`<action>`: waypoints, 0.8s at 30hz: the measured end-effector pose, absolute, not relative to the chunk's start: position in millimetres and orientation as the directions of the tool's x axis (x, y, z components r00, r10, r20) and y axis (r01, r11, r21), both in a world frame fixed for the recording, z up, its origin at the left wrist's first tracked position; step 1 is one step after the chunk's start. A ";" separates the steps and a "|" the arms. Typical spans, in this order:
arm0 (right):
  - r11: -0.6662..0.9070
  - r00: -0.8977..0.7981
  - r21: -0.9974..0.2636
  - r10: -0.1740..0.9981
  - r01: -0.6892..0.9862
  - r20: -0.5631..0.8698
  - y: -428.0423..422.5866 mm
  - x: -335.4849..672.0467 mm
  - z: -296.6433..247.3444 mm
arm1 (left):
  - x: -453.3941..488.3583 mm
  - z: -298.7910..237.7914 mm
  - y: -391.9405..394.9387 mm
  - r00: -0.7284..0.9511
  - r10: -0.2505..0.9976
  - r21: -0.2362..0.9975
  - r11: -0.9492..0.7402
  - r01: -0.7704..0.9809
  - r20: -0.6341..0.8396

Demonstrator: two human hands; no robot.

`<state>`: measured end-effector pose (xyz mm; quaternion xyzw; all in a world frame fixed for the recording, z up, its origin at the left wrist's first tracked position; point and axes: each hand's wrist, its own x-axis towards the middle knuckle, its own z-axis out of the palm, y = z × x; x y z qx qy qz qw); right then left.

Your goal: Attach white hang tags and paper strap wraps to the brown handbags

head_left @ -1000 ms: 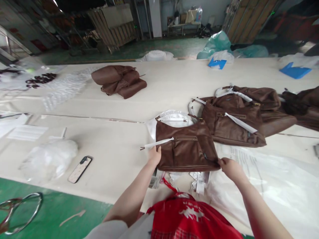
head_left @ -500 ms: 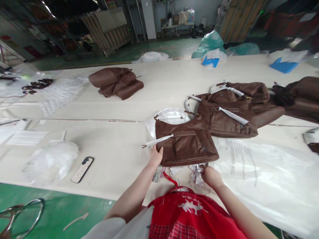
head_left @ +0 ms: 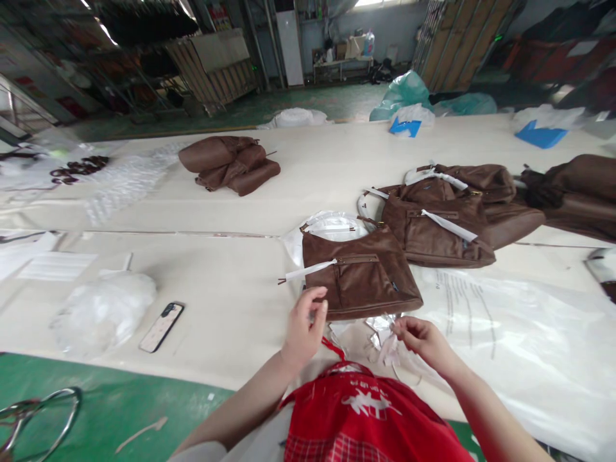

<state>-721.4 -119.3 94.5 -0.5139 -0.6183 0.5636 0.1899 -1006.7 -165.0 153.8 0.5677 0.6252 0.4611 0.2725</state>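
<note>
A brown leather handbag (head_left: 360,276) lies flat on the table in front of me. White wrapping covers its zipper pull (head_left: 310,269) and its strap (head_left: 332,223). My left hand (head_left: 304,327) hovers at the bag's lower left corner, thumb and fingers apart, holding nothing. Just below the bag's lower right edge, my right hand (head_left: 423,340) has thumb and fingertips pinched together. Whatever they pinch is too small to make out. Silvery, crinkled small packets (head_left: 380,324) lie against those fingertips, partly under the bag.
More brown handbags (head_left: 443,228) overlap at the right, and a folded brown bag (head_left: 231,163) lies at the back left. A large clear plastic bag (head_left: 520,333) spreads over the right side. A phone (head_left: 162,327) and crumpled plastic (head_left: 106,308) are at the left.
My left hand has let go of the handbag's left edge and moved slightly right and down. My right hand has come out from the bag's lower edge, fingers pinched.
</note>
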 end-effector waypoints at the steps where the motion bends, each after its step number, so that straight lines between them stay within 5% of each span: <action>1: -0.229 -0.416 -0.925 0.842 0.302 -0.344 -120.1 -726.8 110.4 | -998.5 165.4 -163.4 -0.093 0.981 0.887 -0.114 0.447 0.173; 5: -0.321 -0.461 -0.944 0.828 0.078 -0.320 -119.0 -756.6 155.9 | -967.9 190.8 -151.9 0.256 0.962 0.911 -0.184 0.370 0.090; 11: -0.445 -0.356 -0.871 0.864 -0.209 -0.357 -108.2 -792.3 164.3 | -957.5 172.3 -133.5 0.242 0.949 0.975 0.174 0.141 -0.204; 16: -0.672 -0.528 -0.565 0.735 -0.479 -0.426 -93.4 -809.5 164.7 | -981.6 160.4 -129.0 0.250 0.921 0.954 0.286 0.094 -0.300; 20: -0.779 -0.664 -0.389 0.624 -0.492 -0.412 -70.9 -829.9 160.3 | -1018.7 157.4 -126.3 0.252 0.893 0.928 0.361 0.093 -0.373; 24: -0.833 -0.732 -0.403 0.536 -0.378 -0.422 -44.5 -867.4 156.9 | -1064.9 163.4 -118.0 0.186 0.901 0.919 0.392 0.036 -0.392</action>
